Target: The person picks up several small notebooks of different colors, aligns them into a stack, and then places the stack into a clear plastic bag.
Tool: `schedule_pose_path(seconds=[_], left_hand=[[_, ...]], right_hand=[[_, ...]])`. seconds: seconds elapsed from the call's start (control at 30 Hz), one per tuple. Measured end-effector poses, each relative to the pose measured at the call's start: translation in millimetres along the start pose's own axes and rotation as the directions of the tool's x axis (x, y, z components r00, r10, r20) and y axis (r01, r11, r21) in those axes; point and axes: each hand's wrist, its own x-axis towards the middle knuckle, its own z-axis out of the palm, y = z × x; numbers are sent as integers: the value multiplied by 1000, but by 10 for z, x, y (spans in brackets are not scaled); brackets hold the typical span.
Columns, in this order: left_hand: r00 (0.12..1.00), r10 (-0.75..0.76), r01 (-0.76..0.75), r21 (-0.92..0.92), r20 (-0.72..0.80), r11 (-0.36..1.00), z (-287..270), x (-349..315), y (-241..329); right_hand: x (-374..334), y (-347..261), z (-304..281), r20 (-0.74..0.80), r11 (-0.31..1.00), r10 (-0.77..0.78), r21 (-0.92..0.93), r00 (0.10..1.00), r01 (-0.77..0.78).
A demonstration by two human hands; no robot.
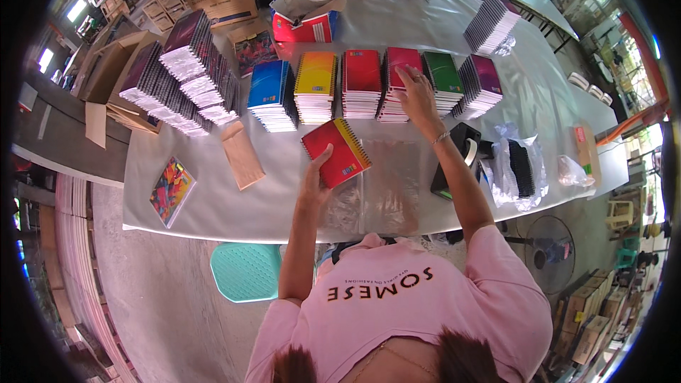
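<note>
My left hand (pixel 317 177) grips a red spiral notebook (pixel 337 156) over the near side of the table, thumb on its cover. A yellow notebook (pixel 347 130) shows along its far edge, underneath. My right hand (pixel 417 92) reaches forward, fingers stretched across the top of the pink notebook stack (pixel 391 108). That stack stands in a row with blue (pixel 267 79), yellow (pixel 316 73), red (pixel 362 71), green (pixel 443 72) and purple (pixel 484 74) stacks of spiral notebooks. Clear plastic sleeves (pixel 392 184) lie in front of me, partly beneath the held notebooks.
Tall purple notebook stacks (pixel 201 67) stand left beside an open carton (pixel 120 74). A brown envelope (pixel 242 154) and a colourful packet (pixel 172 191) lie nearby. Right of me are a black device (pixel 454 159) and plastic-wrapped black coils (pixel 521 169). Someone sits across the table (pixel 418 18).
</note>
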Motion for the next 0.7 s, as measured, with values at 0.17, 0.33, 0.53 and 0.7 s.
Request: schedule_pose_path(seconds=[0.17,0.33,0.53,0.7], left_hand=[[1000,16,-16,21,5,1000,107,96,-197],[993,101,-97,-65,58,993,243,92,-234],[959,158,-150,-52,237,987,493,-64,-211],[985,44,-32,-75,169,997,437,-67,-418]], right_hand=[[-90,275,17,128,997,-68,51,989,62],[-324,-92,-299,29,957,-132,262,991,120],[-1070,-501,-443,180,725,-478,633,859,271],[-865,-388,-478,52,653,-327,735,944,185]])
